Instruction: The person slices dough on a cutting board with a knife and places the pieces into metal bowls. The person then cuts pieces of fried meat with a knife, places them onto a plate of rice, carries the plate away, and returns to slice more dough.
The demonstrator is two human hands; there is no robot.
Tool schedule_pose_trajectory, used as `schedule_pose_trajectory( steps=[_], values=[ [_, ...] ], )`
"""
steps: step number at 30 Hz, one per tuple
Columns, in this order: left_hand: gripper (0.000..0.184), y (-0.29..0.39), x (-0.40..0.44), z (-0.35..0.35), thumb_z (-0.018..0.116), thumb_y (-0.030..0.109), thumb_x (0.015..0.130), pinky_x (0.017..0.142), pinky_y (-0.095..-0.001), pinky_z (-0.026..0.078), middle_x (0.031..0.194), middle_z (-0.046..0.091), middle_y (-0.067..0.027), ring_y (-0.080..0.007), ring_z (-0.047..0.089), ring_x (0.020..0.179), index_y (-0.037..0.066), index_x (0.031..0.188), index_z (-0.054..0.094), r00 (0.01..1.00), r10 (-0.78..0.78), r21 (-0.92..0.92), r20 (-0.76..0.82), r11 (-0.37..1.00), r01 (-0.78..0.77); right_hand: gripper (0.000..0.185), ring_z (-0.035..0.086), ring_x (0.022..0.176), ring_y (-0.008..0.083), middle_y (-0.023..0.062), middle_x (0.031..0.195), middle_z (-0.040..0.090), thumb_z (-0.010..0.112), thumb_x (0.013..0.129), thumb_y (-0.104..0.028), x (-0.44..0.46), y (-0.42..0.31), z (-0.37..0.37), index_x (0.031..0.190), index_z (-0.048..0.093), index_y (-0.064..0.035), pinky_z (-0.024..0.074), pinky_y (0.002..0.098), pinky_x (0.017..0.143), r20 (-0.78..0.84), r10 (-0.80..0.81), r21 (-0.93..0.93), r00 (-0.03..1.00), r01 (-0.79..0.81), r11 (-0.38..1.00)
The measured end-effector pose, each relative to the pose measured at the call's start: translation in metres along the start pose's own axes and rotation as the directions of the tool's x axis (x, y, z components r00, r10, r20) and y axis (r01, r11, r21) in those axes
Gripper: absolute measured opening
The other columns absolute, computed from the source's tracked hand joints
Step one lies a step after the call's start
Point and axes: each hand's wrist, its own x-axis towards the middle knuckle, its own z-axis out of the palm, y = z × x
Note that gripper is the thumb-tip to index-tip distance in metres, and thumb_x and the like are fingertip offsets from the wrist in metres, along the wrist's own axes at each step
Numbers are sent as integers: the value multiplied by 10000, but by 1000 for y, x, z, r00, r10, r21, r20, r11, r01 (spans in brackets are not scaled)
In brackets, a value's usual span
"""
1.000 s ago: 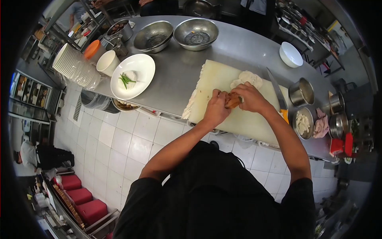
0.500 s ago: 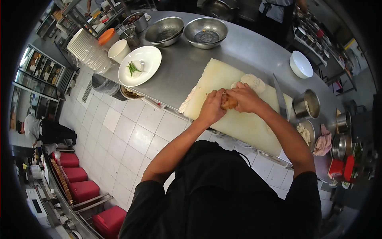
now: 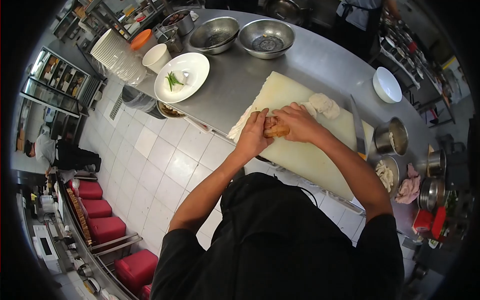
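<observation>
Over the pale cutting board [image 3: 320,155], my left hand [image 3: 253,134] and my right hand [image 3: 298,123] grip a browned, glossy piece of food that looks like cooked meat [image 3: 276,130]. My left fingers curl round one side of it, my right fingers round the other, and they hide part of it. Just beyond my right hand, pale soft lumps [image 3: 325,105] lie on the board; their kind is unclear. To their right a long knife [image 3: 358,125] rests across the board. Whitish food [image 3: 238,131] lies along the board's left edge.
A white plate [image 3: 200,75] with green strips stands left, beside paper cups [image 3: 156,58]. Two metal bowls [image 3: 267,37] [image 3: 214,34] sit at the back. Right are a white bowl [image 3: 387,85], a steel pot [image 3: 391,136] and a pink cloth [image 3: 409,185]. Other people stand farther off.
Both my hands have shifted slightly left and down in view with the browned piece, and more of it shows between them. The whole scene has also shifted a little as the camera moved.
</observation>
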Motion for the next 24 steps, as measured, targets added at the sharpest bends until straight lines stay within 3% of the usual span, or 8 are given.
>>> schedule_pose_trajectory(
  steps=[3,6,9,12,13,18,24],
  values=[
    [888,2,-10,2,829,77,672,980,-390,511,1303,507,-180,-336,587,1166,-3,1460,427,998,-12,100,-56,995,17,792,533,1190,364,155,1218,594,742,678,-12,-14,-9,-4,1430,498,-63,458,442,1018,-71,170,147,983,-159,976],
    [878,4,-16,5,837,80,662,966,-398,522,1309,501,-187,-356,604,1130,-8,1440,441,995,-59,94,-80,993,67,860,534,1210,383,177,1268,559,779,681,-20,-16,-22,-5,1470,438,-60,450,443,1065,33,382,216,924,-379,900],
    [817,5,-13,12,838,64,653,946,-414,533,1269,533,-209,-378,623,1087,-23,1385,486,984,-147,59,-102,986,154,822,559,1173,403,194,1233,559,754,694,1,-10,-28,11,1456,451,-52,467,448,1032,33,453,256,891,-446,858],
    [739,-2,-9,23,827,42,652,920,-429,540,1191,580,-217,-391,635,1056,-25,1326,532,980,-113,72,-162,989,126,722,562,1167,398,193,1198,567,731,696,19,-6,-21,36,1382,516,-43,477,444,1011,-103,415,248,904,-381,891],
    [687,0,-8,25,818,27,655,915,-426,541,1131,609,-216,-392,633,1066,-22,1289,560,973,-111,61,-203,990,125,685,563,1164,399,191,1187,570,726,695,25,-4,-20,38,1350,537,-43,478,443,1007,-104,405,265,908,-368,891],
    [628,2,-6,20,797,11,677,909,-429,546,1145,602,-219,-402,635,1040,-18,1261,569,968,-136,4,-213,990,140,559,574,1120,437,200,1171,557,688,705,44,1,-21,30,1248,593,-54,491,475,973,-77,387,340,919,-341,877],
    [600,1,11,-22,761,-6,709,878,-453,543,1113,597,-213,-409,636,997,-28,1274,560,917,-150,13,-371,986,166,564,588,1105,416,183,1160,570,701,711,48,57,-37,-8,1254,596,-60,506,458,960,-105,247,345,963,-197,918]
  ],
)
